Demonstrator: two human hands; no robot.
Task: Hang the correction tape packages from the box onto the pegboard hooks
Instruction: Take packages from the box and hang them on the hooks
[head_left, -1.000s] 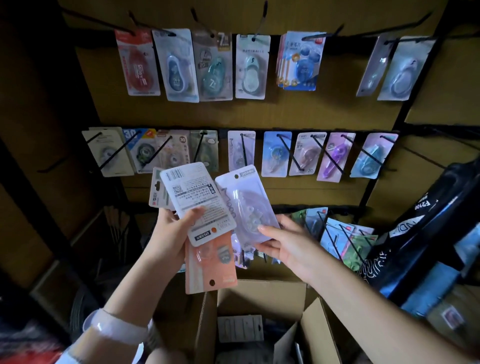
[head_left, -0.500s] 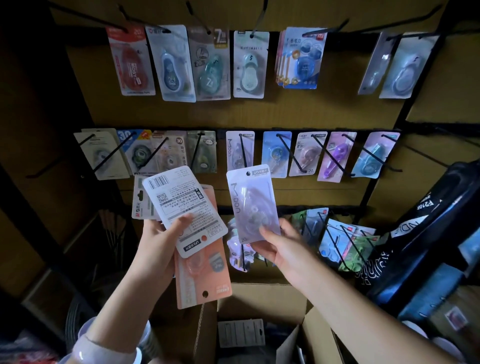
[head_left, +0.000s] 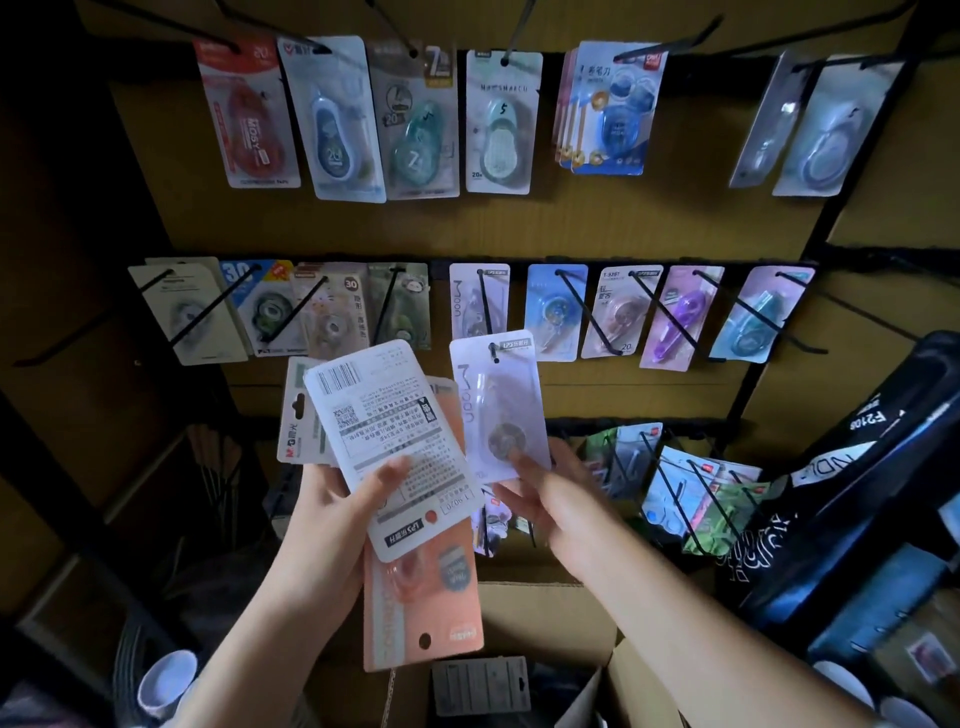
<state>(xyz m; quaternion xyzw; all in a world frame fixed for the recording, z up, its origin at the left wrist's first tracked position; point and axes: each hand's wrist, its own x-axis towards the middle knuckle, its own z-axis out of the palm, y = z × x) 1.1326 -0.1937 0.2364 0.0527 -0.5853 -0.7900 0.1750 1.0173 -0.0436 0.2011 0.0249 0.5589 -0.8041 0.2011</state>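
My left hand (head_left: 332, 514) grips a fan of several correction tape packages (head_left: 387, 431), a white one with a barcode on top and an orange one (head_left: 421, 613) beneath. My right hand (head_left: 540, 493) pinches the lower edge of a pale lilac "Moon" package (head_left: 496, 400), held upright. Its hang hole sits at the tip of a black hook (head_left: 488, 322) of the middle row, in front of a matching "Moon" package (head_left: 470, 306) hanging there. The open cardboard box (head_left: 540, 623) stands below my arms with a grey package (head_left: 480, 686) inside.
The brown pegboard (head_left: 519, 223) carries three rows of hooks with many hung packages. Empty hooks stick out at the far left and right. A black bag (head_left: 852, 509) leans at the right, and a cup (head_left: 166, 680) stands at the bottom left.
My right hand has raised the lilac package up and toward the board, turning it upright until its hole meets the middle-row hook. The left hand's stack drifted slightly left and stayed gripped.
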